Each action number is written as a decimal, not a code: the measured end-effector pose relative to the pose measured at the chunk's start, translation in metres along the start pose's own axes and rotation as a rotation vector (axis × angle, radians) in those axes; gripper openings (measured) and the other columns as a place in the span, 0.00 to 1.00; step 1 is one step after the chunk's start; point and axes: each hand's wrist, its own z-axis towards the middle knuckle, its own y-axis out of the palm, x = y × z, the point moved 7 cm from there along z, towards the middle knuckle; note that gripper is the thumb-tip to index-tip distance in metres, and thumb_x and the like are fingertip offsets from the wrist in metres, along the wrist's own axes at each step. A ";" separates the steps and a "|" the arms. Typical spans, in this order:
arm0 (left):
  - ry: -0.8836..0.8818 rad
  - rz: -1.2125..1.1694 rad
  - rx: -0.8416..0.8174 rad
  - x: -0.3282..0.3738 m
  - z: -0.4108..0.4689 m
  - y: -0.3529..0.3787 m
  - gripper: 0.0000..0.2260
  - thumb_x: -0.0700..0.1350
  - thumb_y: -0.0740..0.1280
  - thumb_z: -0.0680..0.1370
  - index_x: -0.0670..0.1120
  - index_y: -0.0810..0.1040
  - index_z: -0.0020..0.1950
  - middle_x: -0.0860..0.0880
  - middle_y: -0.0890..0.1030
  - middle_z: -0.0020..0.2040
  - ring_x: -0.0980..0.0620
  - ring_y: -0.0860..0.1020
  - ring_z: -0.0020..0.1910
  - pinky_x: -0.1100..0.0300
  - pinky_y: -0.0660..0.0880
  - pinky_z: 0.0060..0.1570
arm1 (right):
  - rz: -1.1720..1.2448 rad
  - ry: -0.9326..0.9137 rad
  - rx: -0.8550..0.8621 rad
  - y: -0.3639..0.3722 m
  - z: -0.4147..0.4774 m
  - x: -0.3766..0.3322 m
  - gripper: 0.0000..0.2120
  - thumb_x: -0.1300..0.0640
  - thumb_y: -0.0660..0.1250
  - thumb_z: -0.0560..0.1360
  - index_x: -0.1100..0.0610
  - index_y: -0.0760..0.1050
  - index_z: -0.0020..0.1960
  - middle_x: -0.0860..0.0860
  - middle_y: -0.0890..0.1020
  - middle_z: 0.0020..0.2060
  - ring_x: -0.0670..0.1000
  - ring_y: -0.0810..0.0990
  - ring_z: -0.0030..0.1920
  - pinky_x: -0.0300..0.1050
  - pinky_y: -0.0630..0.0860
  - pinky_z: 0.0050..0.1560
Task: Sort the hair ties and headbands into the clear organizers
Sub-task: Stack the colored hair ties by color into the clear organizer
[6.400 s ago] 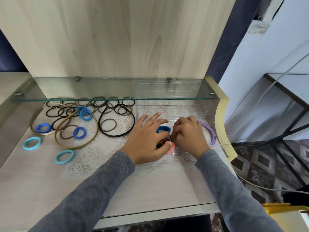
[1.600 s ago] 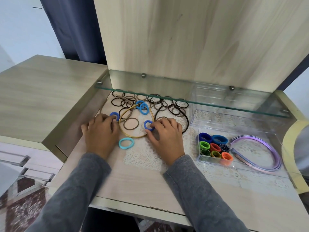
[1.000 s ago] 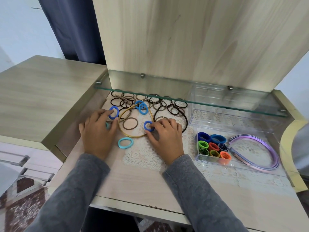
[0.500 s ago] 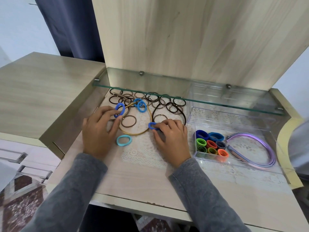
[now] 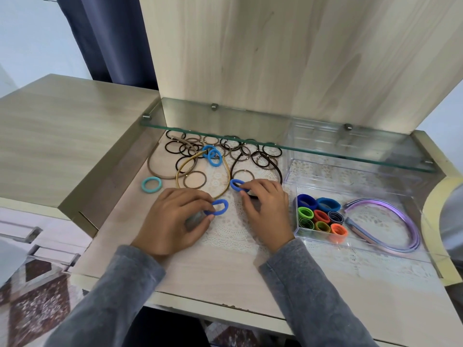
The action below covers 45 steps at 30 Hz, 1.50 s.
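Note:
My left hand [image 5: 172, 219] pinches a blue hair tie [image 5: 217, 207] over the lace mat. My right hand [image 5: 265, 209] holds a second blue hair tie [image 5: 236, 185] by its fingertips. Behind them lie a gold headband [image 5: 186, 166], a dark brown headband [image 5: 274, 166], a tan headband [image 5: 152, 169], several thin brown and black ties [image 5: 225, 146], two light blue ties [image 5: 213, 155] and a teal tie [image 5: 151, 184]. The clear organizer [image 5: 363, 186] on the right holds rolled coloured ties [image 5: 319, 217] in a front-left compartment and purple headbands [image 5: 390, 221].
A glass shelf [image 5: 275, 136] overhangs the back of the desk, above the far ties, with a second clear box [image 5: 318, 136] behind the organizer. A raised wooden cabinet top [image 5: 62, 136] borders the left. The desk's front edge [image 5: 200, 304] is near my sleeves.
My left hand has lifted a blue tie and carried it right and toward me. My right hand keeps its blue tie and has shifted slightly right. The teal tie near my left hand is no longer visible.

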 end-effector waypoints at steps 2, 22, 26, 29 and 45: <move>0.000 -0.008 -0.037 -0.001 -0.001 0.003 0.05 0.48 0.73 0.75 0.51 0.84 0.49 0.57 0.83 0.54 0.54 0.81 0.53 0.52 0.74 0.51 | 0.008 -0.004 0.000 0.000 0.000 0.000 0.07 0.52 0.65 0.77 0.50 0.79 0.52 0.44 0.79 0.50 0.48 0.72 0.53 0.51 0.70 0.52; -0.125 -0.005 -0.079 -0.007 -0.002 -0.002 0.09 0.49 0.68 0.73 0.54 0.84 0.51 0.59 0.82 0.53 0.54 0.79 0.57 0.52 0.70 0.56 | 0.129 -0.065 -0.082 -0.005 -0.012 -0.012 0.06 0.52 0.67 0.76 0.47 0.80 0.52 0.43 0.76 0.49 0.48 0.69 0.55 0.51 0.68 0.56; -0.244 0.147 0.031 -0.017 -0.005 -0.012 0.10 0.47 0.65 0.71 0.52 0.84 0.48 0.56 0.83 0.50 0.51 0.80 0.53 0.50 0.70 0.55 | 0.169 -0.167 -0.146 -0.003 -0.016 -0.021 0.06 0.51 0.67 0.75 0.48 0.81 0.50 0.42 0.77 0.49 0.48 0.71 0.55 0.51 0.67 0.56; -0.350 0.214 0.022 -0.025 -0.006 -0.015 0.08 0.50 0.65 0.71 0.52 0.81 0.47 0.55 0.82 0.50 0.50 0.79 0.52 0.52 0.67 0.54 | 0.181 -0.207 -0.182 -0.002 -0.018 -0.025 0.06 0.51 0.67 0.74 0.47 0.81 0.49 0.41 0.78 0.49 0.48 0.71 0.55 0.51 0.67 0.56; -0.405 0.224 -0.080 -0.029 -0.009 -0.010 0.08 0.54 0.62 0.65 0.53 0.77 0.40 0.56 0.78 0.48 0.49 0.77 0.48 0.52 0.68 0.49 | 0.204 -0.246 -0.233 0.003 -0.019 -0.026 0.05 0.51 0.70 0.72 0.46 0.82 0.48 0.38 0.79 0.49 0.46 0.72 0.56 0.48 0.64 0.57</move>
